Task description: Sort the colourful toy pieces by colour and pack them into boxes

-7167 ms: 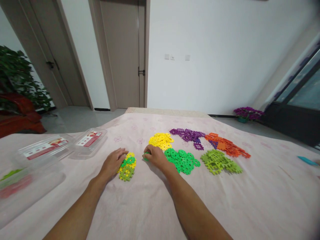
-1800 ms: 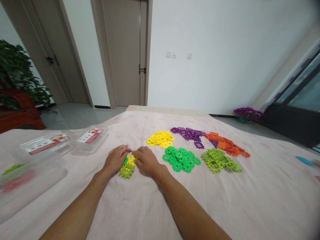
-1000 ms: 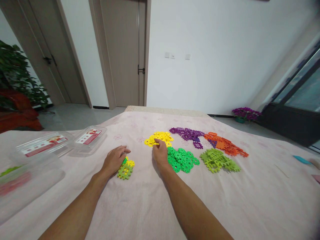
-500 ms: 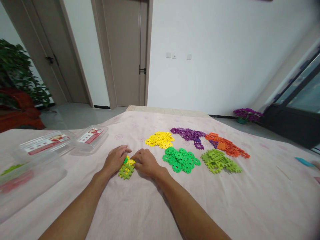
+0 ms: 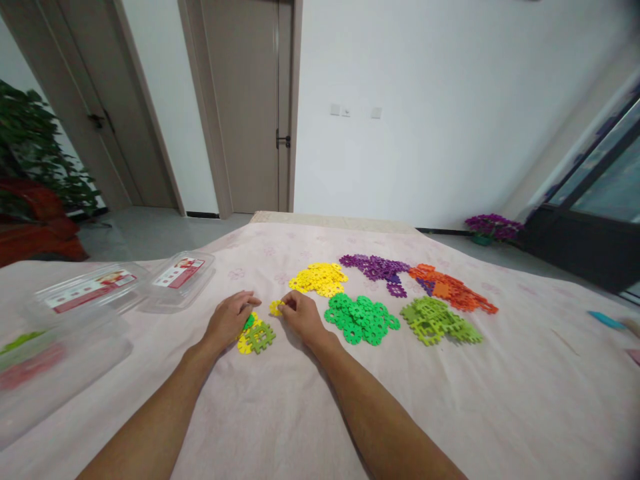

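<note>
My left hand [image 5: 229, 320] rests, fingers curled, on a small joined cluster of yellow and green snowflake pieces [image 5: 257, 335] on the pink cloth [image 5: 300, 413]. My right hand [image 5: 300, 313] pinches a single yellow piece [image 5: 275, 307] just right of and above that cluster. Sorted piles lie beyond: yellow [image 5: 320, 278], bright green [image 5: 361, 317], lime green [image 5: 437, 321], purple [image 5: 376, 268] and orange [image 5: 450, 289].
Clear plastic boxes with red labels [image 5: 175, 277] [image 5: 85, 293] stand at the left, another [image 5: 45, 367] holding green and red pieces nearer me. A turquoise object [image 5: 606, 319] lies at the far right. Doors, a plant and a window lie beyond.
My right hand reached to the yellow pile, came back to the cluster, and now holds a yellow piece slightly away from it. The cluster has turned a little under my left hand.
</note>
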`<state>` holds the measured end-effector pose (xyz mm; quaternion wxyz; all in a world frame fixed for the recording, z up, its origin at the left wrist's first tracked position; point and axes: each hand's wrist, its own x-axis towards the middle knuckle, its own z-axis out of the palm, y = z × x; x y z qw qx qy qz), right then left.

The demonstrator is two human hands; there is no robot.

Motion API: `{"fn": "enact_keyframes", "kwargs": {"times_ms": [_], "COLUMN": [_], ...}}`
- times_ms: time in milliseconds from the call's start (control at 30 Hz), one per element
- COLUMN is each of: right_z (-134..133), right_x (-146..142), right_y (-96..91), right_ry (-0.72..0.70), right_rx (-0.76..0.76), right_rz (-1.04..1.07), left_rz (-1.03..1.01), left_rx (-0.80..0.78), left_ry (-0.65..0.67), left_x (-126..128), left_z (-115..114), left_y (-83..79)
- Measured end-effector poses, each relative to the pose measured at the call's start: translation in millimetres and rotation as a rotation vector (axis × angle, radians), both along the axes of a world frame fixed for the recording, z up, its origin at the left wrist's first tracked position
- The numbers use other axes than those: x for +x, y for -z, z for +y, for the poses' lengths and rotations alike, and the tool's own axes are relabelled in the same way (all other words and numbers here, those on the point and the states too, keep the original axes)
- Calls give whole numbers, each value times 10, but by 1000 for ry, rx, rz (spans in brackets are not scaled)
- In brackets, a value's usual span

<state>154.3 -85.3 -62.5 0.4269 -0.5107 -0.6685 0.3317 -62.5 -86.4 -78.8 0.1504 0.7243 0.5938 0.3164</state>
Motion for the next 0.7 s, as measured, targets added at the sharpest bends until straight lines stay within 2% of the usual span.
{"fn": "enact_keyframes", "kwargs": {"times_ms": [133,200,267,333,400,567,633,700], "right_z": [199,277,309,286,210,-82,-178,-238], "right_x": [59,121,175,188,150,-18,-51,-64], "right_y": [41,53,68,84,88,-13,-90,-161], "right_ry": [242,360,459,480,356,-190,-308,-358], "right_rx": [-142,-151,-121,-90,-72,-9,71,140], "right_rz": [494,672,675,553,375,-51,-253,-424], "left_rz": [-166,-246,-296,-310,-298,-213,-196,-193], "left_rx": [-8,0,16,33,45,28,13,-8], "left_ry": [-55,-103,-148,-185,-220,-295,-285,-268], "left_x": [-7,-8,-8,-6,-5,-21,-32,-40], "left_z": [-15,-23,-28,-32,-38,-51,-46,-37], "left_y": [-5,-15,-32,-58,-89,-139,-135,-124]}}
